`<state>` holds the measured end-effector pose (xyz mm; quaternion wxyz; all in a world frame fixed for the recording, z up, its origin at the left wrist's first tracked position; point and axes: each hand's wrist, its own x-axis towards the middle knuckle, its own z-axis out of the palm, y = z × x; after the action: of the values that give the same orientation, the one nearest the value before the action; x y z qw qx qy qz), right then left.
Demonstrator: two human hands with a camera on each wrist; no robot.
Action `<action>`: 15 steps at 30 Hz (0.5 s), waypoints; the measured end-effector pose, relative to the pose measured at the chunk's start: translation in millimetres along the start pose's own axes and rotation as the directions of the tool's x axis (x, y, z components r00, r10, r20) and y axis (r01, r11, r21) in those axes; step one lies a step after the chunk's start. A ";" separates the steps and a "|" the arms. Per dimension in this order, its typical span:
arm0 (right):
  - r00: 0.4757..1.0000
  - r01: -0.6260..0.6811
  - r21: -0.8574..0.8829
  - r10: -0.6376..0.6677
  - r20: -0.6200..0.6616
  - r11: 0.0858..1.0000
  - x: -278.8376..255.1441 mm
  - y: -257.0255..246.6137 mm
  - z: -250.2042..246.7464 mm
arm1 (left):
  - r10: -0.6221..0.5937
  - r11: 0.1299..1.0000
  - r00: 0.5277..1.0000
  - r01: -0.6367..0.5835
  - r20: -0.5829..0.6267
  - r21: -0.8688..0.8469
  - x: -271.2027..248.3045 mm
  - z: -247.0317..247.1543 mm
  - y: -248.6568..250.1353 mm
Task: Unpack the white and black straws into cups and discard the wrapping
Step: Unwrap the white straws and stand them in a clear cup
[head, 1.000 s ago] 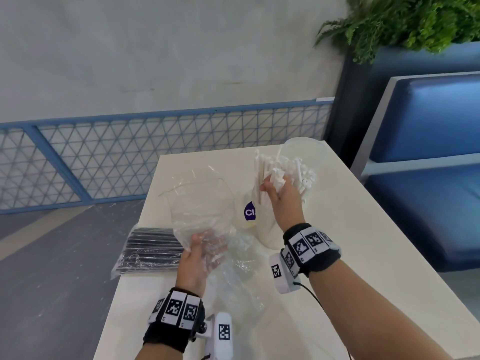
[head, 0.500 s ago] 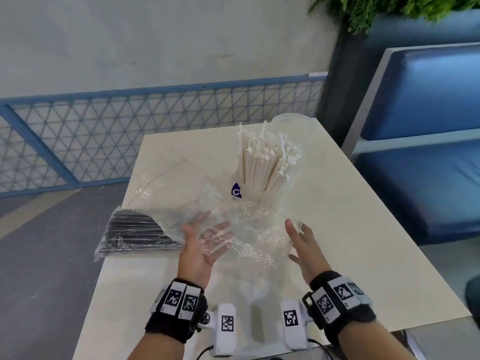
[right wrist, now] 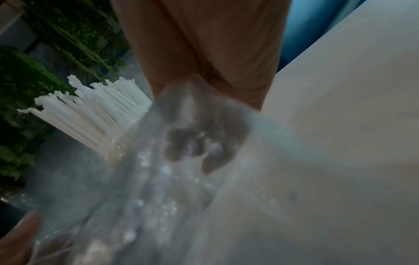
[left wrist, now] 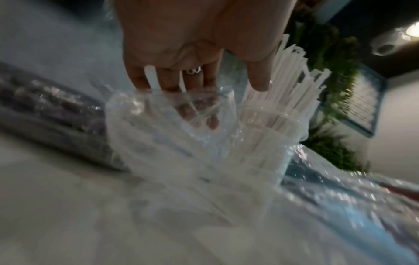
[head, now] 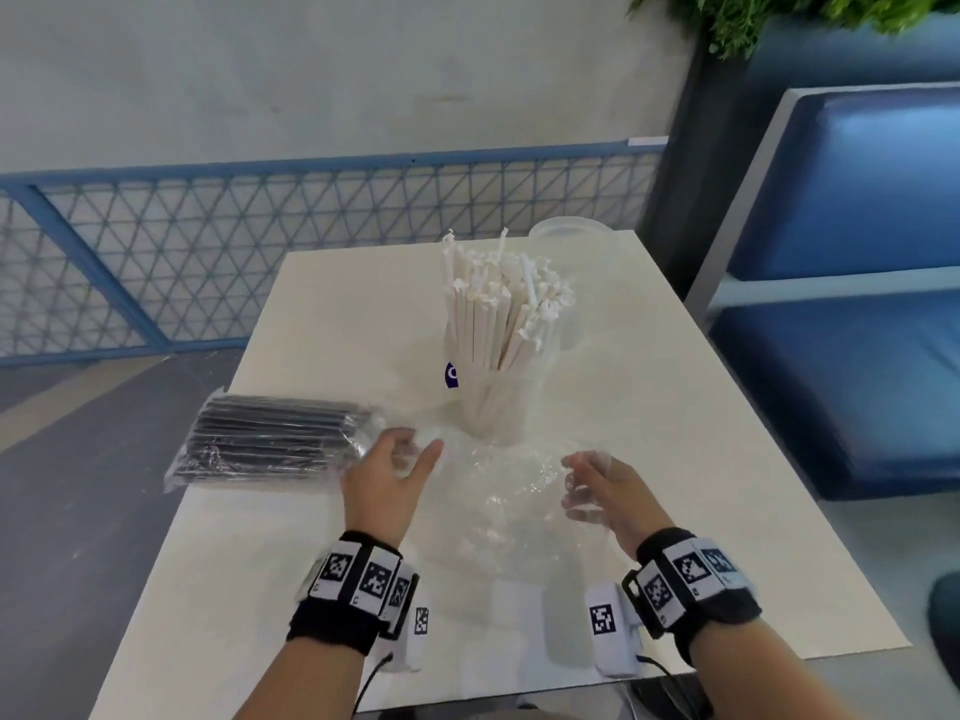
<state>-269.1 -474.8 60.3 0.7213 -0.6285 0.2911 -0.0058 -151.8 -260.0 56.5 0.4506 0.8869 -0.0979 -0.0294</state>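
- While both hands gather the empty clear wrapping on the desk, the left hand has spread fingers pressing into the film; the right hand curls its fingers on the film's other edge.
- Risk: the film lies touching the base of the cup of white straws; pulling it could tip the tall, top-heavy load.
- Risk: the sealed pack of black straws, just beside the left hand at the desk's edge, could be nudged off.
- Count: two hands; one loose wrapping; one filled cup; one empty cup behind it; one unopened pack.
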 end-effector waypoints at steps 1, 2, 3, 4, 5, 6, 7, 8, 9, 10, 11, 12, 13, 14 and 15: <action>1.000 -0.002 -0.030 0.002 0.012 1.000 1.3 0.7 -2.4 | -0.022 0.999 1.000 0.022 0.006 -0.038 -0.3 3.5 2.0; 1.000 0.000 -0.061 0.002 0.026 0.998 2.9 1.8 -4.7 | -0.007 1.000 1.000 0.007 -0.007 -0.015 -0.5 5.4 3.4; 0.999 0.002 -0.090 0.002 0.038 0.996 4.3 2.0 -8.4 | 0.021 1.000 1.000 -0.021 -0.021 -0.011 -1.1 7.8 4.3; 0.999 0.003 -0.111 0.002 0.045 0.994 6.3 2.0 -12.5 | 0.035 0.999 0.999 -0.036 -0.031 -0.012 -1.3 8.0 5.6; 0.999 0.004 -0.126 0.002 0.045 0.992 9.1 1.4 -17.6 | 0.024 1.000 0.999 -0.025 -0.041 -0.008 -0.2 8.3 4.7; 0.999 0.005 -0.140 0.000 0.037 0.990 12.4 0.5 -23.5 | -0.007 1.000 0.999 0.007 -0.052 -0.003 1.3 7.3 3.0; 1.000 0.005 -0.150 -0.002 0.022 0.989 15.9 -1.2 -29.9 | -0.050 0.999 0.997 0.049 -0.067 -0.009 3.2 5.5 -0.9; 1.000 0.004 -0.156 -0.004 0.004 0.988 20.0 -3.3 -36.8 | -0.098 0.995 0.991 0.097 -0.088 -0.026 4.0 2.7 -5.1; 1.000 0.004 -0.158 -0.006 -0.014 0.987 24.1 -5.5 -42.9 | -0.137 0.990 0.985 0.134 -0.107 -0.039 4.5 0.2 -9.3; 1.000 0.005 -0.163 -0.010 -0.030 0.987 28.0 -8.1 -47.4 | -0.159 0.987 0.981 0.155 -0.114 -0.041 3.9 -1.6 -12.2; 0.999 0.009 -0.182 -0.018 -0.050 0.983 32.0 -10.5 -49.9 | -0.167 0.986 0.979 0.165 -0.114 -0.031 2.9 -2.0 -13.9; 0.995 0.025 -0.248 -0.047 -0.087 0.968 36.7 -11.3 -51.4 | -0.162 0.987 0.981 0.162 -0.104 -0.014 1.7 -0.4 -14.0; 0.982 0.050 -0.368 -0.112 -0.149 0.928 41.3 -11.1 -51.2 | -0.152 0.988 0.985 0.152 -0.086 -0.003 0.9 2.7 -13.9; 0.954 0.071 -0.515 -0.209 -0.216 0.854 45.3 -9.6 -50.0 | -0.146 0.989 0.987 0.146 -0.061 -0.001 0.7 6.8 -13.3; 0.908 0.078 -0.657 -0.325 -0.264 0.750 46.8 -8.8 -47.3 | -0.143 0.990 0.989 0.143 -0.035 -0.005 1.3 11.3 -13.4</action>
<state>-247.3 -536.9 47.1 0.3961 -0.8496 0.3327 -0.1026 -150.2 -261.5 39.1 0.4500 0.8915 -0.0261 -0.0461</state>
